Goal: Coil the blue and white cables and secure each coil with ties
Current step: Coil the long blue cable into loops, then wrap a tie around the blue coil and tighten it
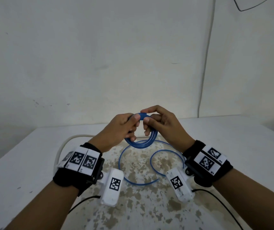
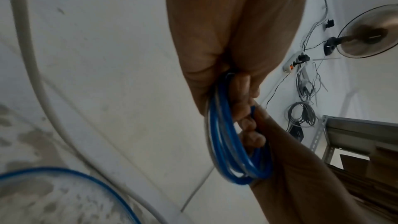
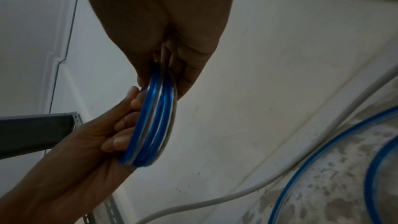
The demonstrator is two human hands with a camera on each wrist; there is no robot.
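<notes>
Both forearms reach forward, meeting mid-frame. Left hand [image 1: 118, 128] and right hand [image 1: 162, 123] raised, fingers curled, pinching, thumbs nearly touching.

No readable text

Wrist bands [image 1: 81, 161] and white camera housings [image 1: 112, 186] carry black-and-white square code markers only; tiny characters beside the band markers are too blurred to read.

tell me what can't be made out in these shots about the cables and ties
- Ties: none visible in any view.
- White cable: head view, far stretch hidden behind the left hand and wristband.
- Blue cable: coil turns blur together in both wrist views; right hand covers its top.
</notes>
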